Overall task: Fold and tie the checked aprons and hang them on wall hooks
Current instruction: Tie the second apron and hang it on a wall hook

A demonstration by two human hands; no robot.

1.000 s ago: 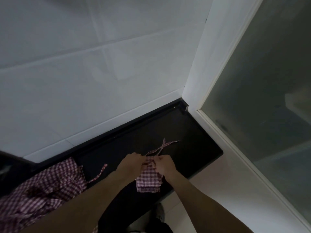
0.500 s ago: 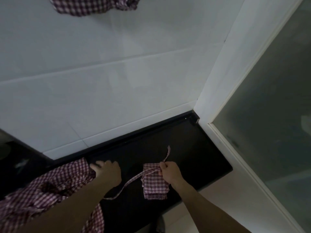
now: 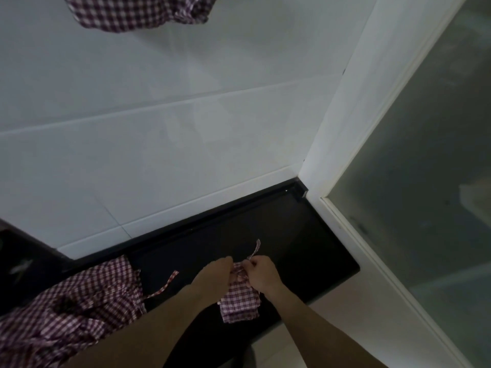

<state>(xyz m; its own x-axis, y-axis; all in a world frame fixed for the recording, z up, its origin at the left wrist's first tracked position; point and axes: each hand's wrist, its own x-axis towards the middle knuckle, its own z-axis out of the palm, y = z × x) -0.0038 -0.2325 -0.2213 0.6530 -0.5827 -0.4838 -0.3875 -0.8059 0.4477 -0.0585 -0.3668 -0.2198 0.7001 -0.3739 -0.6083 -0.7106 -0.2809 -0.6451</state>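
A small folded red-and-white checked apron [image 3: 240, 301] lies on the black counter [image 3: 305, 248] near its front edge. My right hand [image 3: 261, 273] pinches the apron's strap at the top of the bundle, and the strap's free end [image 3: 255, 248] points up toward the wall. My left hand [image 3: 215, 274] meets it from the left, fingers on the strap at the same spot. A loose pile of checked aprons [image 3: 69, 309] sits at the counter's left, with a strap [image 3: 166, 284] trailing right. Another checked apron [image 3: 138, 11] hangs high on the wall.
A white tiled wall [image 3: 159, 128] rises behind the counter. A white door frame [image 3: 353, 115] and a frosted glass pane [image 3: 425, 181] stand at the right. Pale floor [image 3: 332, 314] lies below the counter's right end.
My left hand has come back from the pile at the left to the folded apron, joining the right hand at the strap. The long strap that stretched left is now gathered at the bundle.
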